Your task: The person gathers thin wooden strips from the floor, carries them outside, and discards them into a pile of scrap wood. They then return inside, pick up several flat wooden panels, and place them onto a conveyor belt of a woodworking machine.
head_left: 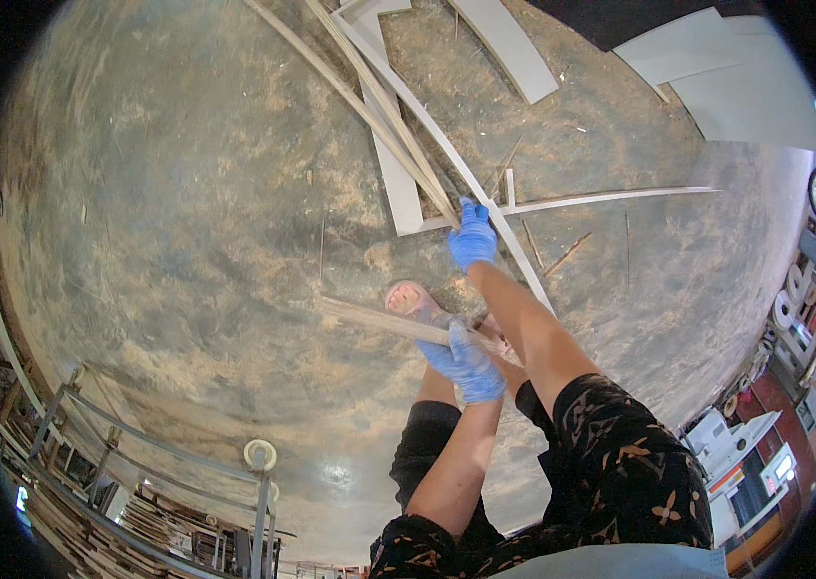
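My left hand (466,365), in a blue glove, is closed round a pale wooden strip (374,317) that sticks out to the left, above my feet. My right hand (473,239), also in a blue glove, reaches forward. Its fingers are closed at the near ends of several long thin wooden strips (398,145), which run away to the far left. Right beside that hand passes a long white strip (466,174), slanting toward my right forearm. The fingertips of my right hand are partly hidden.
A flat white board (509,48) and white sheets (746,82) lie farther off on the stained floor. Another white strip (611,198) extends right, near thin wood splinters (567,253). A metal frame rack (167,444) with stacked wood stands at lower left; a white machine (726,454) is at lower right.
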Demonstrator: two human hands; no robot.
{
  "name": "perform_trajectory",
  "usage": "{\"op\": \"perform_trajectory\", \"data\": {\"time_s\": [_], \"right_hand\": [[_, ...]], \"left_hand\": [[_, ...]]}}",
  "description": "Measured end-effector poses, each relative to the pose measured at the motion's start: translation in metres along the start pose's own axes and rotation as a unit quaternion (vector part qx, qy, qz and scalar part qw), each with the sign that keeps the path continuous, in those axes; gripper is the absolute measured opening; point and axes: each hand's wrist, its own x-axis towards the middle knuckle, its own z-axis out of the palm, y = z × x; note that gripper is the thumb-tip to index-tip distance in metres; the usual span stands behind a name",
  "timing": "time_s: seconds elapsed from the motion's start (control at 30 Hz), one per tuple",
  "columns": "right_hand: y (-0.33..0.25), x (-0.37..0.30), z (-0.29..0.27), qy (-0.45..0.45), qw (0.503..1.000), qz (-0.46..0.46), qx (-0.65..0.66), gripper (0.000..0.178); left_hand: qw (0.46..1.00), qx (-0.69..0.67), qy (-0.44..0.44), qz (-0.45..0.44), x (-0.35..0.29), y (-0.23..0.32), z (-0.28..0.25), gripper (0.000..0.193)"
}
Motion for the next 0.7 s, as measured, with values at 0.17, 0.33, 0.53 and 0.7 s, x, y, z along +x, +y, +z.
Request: {"op": "perform_trajectory", "data": {"time_s": [0.17, 0.33, 0.53, 0.7], "right_hand": [[0.028, 0.010, -0.024, -0.034, 0.998, -0.023, -0.052, 0.036], [0.052, 0.008, -0.054, 0.070, 0.993, -0.014, -0.092, 0.051], [0.025, 0.051, -0.048, 0.072, 0.986, -0.132, -0.075, 0.064], [0.015, 0.066, -0.031, 0.002, 0.983, -0.143, -0.113, 0.053]], "left_hand": [[0.999, 0.006, 0.015, -0.028, 0.003, 0.002, -0.005, 0.055], [0.999, -0.008, 0.029, -0.030, 0.001, 0.005, 0.001, 0.023], [0.999, 0.005, 0.022, -0.050, 0.000, 0.006, -0.002, 0.026], [0.997, 0.001, -0.001, -0.078, 0.002, 0.003, -0.006, 0.064]]}}
